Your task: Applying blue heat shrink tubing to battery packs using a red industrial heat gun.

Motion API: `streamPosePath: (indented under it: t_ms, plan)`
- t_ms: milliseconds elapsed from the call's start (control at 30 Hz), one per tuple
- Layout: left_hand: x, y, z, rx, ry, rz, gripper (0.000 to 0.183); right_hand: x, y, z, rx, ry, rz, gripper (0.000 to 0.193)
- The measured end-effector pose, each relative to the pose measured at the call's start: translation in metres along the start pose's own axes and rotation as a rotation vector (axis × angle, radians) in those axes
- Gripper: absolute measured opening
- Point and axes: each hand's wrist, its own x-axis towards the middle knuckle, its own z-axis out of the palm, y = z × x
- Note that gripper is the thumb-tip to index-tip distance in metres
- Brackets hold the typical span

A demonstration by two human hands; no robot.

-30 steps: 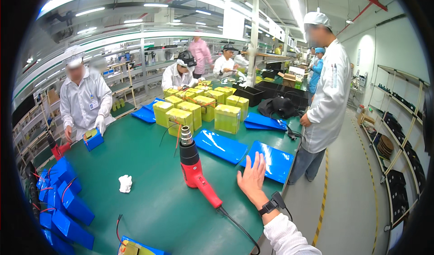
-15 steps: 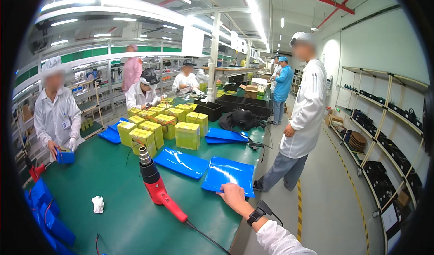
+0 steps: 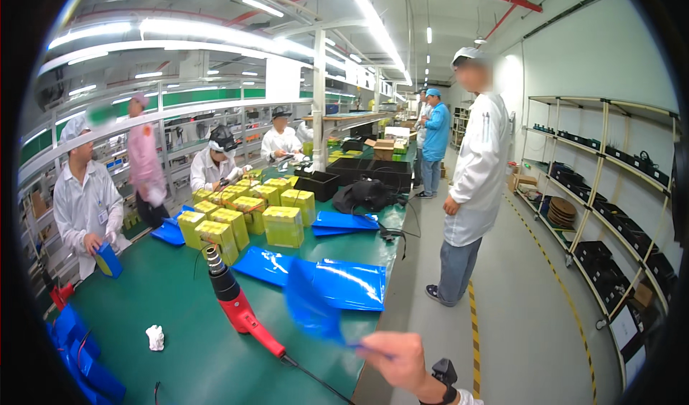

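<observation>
My right hand [image 3: 397,360] pinches the end of a blue plastic sleeve [image 3: 312,306]; the sleeve hangs in the air above the bench and is blurred by motion. Behind it, at the bench's right edge, lies a stack of flat blue sleeves [image 3: 357,283], with more blue sleeves [image 3: 262,264] just to its left. A red heat gun [image 3: 242,310] stands tilted on the green bench, its metal nozzle pointing up and its cord trailing to the front edge. My left hand is out of view.
Several yellow block-shaped packs [image 3: 284,227] stand mid-bench. Blue wrapped packs [image 3: 85,362] with wires lie at near left, beside crumpled white tissue [image 3: 155,337]. A co-worker [image 3: 87,189] at left holds a blue pack; another person [image 3: 479,168] stands right, before a shelf rack [image 3: 604,154].
My right hand has lifted a blue sleeve off the stack and drawn it toward me. The co-worker at left has tilted their blue pack upright. The person in pink has moved left.
</observation>
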Motion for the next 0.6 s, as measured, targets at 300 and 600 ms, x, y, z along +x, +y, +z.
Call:
streamPosePath:
  t_ms: [300, 600]
  plan:
    - [0.039, 0.004, -0.024, -0.483, -0.032, 0.042, 0.093, -0.032, -0.023, 0.030, 0.303, -0.456, 0.210, 0.021]
    - [-0.013, 0.006, -0.021, -0.777, 0.149, -0.254, 0.027, -0.064, 0.015, 0.110, 0.613, -0.396, 0.573, 0.022]
